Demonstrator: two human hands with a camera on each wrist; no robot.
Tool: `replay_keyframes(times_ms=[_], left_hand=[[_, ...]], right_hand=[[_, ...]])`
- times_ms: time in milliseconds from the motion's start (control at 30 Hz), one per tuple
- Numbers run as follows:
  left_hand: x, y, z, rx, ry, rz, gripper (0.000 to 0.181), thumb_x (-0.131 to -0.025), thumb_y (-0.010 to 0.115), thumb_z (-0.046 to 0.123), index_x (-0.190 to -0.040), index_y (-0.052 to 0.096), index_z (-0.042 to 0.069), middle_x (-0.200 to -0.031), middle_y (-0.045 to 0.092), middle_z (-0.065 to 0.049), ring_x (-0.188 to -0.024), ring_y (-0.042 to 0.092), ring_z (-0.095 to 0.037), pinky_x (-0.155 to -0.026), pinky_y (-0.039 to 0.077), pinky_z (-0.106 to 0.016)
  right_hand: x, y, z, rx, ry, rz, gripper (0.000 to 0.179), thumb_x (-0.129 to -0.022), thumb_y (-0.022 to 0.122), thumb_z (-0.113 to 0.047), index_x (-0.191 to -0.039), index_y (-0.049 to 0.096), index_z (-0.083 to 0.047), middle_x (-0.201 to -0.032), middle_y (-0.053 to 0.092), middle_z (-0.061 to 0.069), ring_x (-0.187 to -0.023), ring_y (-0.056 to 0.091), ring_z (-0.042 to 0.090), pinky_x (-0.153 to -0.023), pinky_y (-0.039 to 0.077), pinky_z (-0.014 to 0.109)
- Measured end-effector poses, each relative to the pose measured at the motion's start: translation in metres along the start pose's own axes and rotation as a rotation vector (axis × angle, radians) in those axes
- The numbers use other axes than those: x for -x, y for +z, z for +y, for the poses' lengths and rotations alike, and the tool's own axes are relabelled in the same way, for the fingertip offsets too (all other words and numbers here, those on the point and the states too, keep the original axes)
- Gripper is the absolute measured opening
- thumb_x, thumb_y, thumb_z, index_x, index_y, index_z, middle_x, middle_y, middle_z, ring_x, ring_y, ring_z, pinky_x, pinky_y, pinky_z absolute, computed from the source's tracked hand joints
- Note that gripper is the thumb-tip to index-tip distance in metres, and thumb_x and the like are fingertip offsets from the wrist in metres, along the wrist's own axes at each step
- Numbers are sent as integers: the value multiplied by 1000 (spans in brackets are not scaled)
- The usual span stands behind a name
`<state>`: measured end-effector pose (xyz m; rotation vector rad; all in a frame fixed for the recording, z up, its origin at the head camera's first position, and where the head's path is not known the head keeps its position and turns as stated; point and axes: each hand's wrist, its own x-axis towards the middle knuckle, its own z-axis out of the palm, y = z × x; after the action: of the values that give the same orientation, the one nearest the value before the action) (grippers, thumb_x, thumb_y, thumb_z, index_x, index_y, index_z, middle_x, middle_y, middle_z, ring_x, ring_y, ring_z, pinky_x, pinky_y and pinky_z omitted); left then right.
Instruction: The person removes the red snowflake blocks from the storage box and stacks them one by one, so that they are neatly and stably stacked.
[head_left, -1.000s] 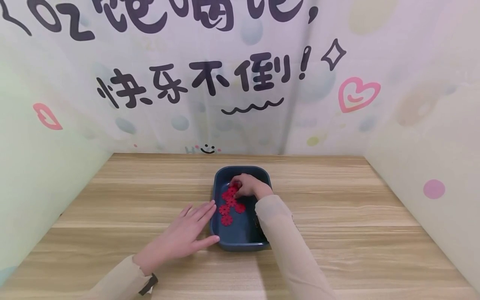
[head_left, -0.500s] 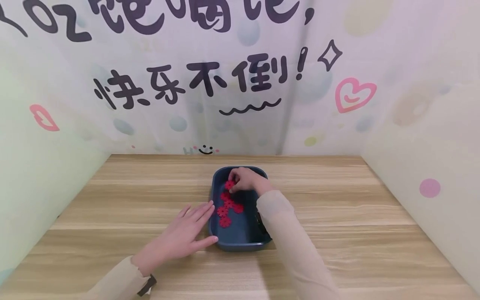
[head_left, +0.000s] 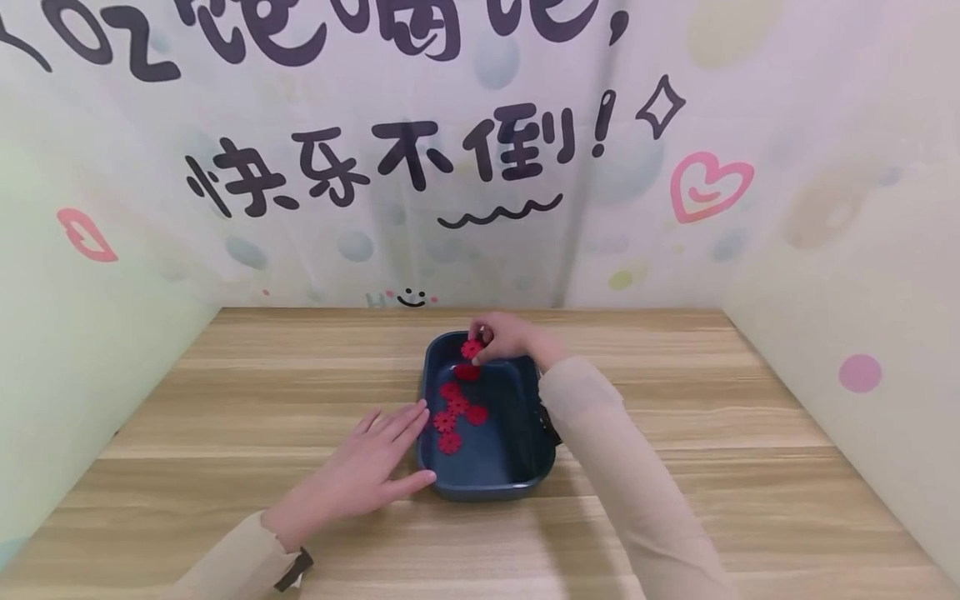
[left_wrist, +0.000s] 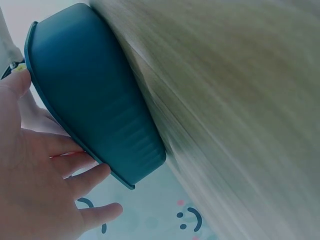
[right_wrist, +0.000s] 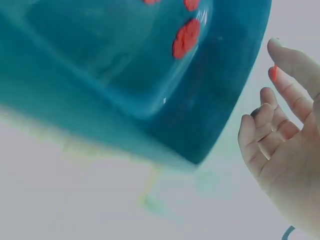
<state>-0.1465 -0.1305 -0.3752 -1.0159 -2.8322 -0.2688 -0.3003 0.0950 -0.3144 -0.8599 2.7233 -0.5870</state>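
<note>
At the far end of the blue tray (head_left: 491, 462), we held one red disc (head_left: 471, 349) pinched between the thumb and fingers of our right hand (head_left: 507, 337). The fingers of our left hand (head_left: 367, 461) lay straight and spread, touching the tray's left rim. For so thin a piece, we judged a light pinch near its edge best, with the tray kept steady. It looked flat and round, notched like a flower. More red discs (head_left: 445, 422) lay bunched inside, toward the left.
</note>
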Motion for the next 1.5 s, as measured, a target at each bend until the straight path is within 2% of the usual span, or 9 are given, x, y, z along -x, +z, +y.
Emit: replay_keyframes(times_ms=[133, 333, 500, 633, 767, 967, 1100, 1333, 1500], left_hand=[[0, 0, 0, -5, 5, 4, 75, -84, 43, 57, -134, 36, 2, -140, 30, -9, -125, 28, -23, -97, 20, -52], [0, -1, 1, -3, 6, 15, 75, -84, 44, 57, -134, 36, 2, -139, 30, -9, -125, 28, -23, -97, 21, -52], [0, -1, 0, -14, 5, 16, 76, -84, 40, 59, -134, 36, 2, -140, 29, -9, -125, 28, -23, -97, 20, -51], [0, 0, 0, -14, 7, 18, 75, -84, 42, 57, -134, 36, 2, -140, 30, -9, -125, 28, -23, -97, 21, -51], [0, 1, 0, -4, 5, 14, 75, -84, 43, 57, -134, 35, 2, -140, 29, -9, -125, 28, -22, -97, 20, -52], [0, 0, -1, 14, 2, 5, 77, -84, 39, 59, -135, 34, 1, -141, 27, -9, -125, 28, -22, -98, 20, -51], [0, 0, -2, 10, 8, 8, 77, -84, 37, 60, -135, 34, 1, -141, 27, -9, -125, 28, -23, -97, 21, -52], [0, 0, -1, -1, 9, 2, 78, -84, 36, 61, -135, 34, 2, -141, 28, -9, -125, 28, -22, -97, 22, -51], [1, -1, -1, 3, 1, -7, 76, -84, 41, 58, -135, 34, 2, -141, 28, -9, -125, 27, -22, -97, 21, -51]], right_hand=[[11, -6, 11, 17, -42, 18, 31, -72, 73, -19, -95, 57, -7, -80, 51, 5, -75, 46, 19, -68, 40, 31], [26, -6, 34, -17, -99, 62, 32, -73, 73, -18, -97, 56, -8, -87, 52, 6, -82, 47, 21, -72, 41, 34], [37, -5, 50, -31, -138, 106, 28, -74, 72, -17, -96, 56, -8, -89, 53, 4, -84, 48, 23, -69, 42, 33], [48, -6, 60, -41, -142, 130, 28, -75, 71, -17, -97, 56, -9, -88, 52, 5, -83, 48, 28, -65, 41, 33], [60, -8, 69, -48, -141, 155, 30, -75, 71, -19, -99, 57, -10, -88, 51, 5, -80, 48, 26, -64, 41, 31], [77, -8, 83, -35, -151, 191, 30, -74, 69, -11, -100, 56, -7, -87, 51, 11, -72, 47, 27, -61, 40, 31], [87, -2, 96, -2, -130, 197, 29, -73, 70, -12, -99, 57, -7, -86, 51, 9, -71, 45, 21, -62, 39, 30], [98, 16, 118, -11, -79, 180, 28, -73, 71, -13, -97, 58, -7, -82, 52, 8, -68, 46, 20, -60, 40, 30], [105, 23, 126, -27, -60, 167, 26, -73, 71, -12, -95, 58, -6, -79, 51, 3, -67, 46, 18, -61, 40, 30]])
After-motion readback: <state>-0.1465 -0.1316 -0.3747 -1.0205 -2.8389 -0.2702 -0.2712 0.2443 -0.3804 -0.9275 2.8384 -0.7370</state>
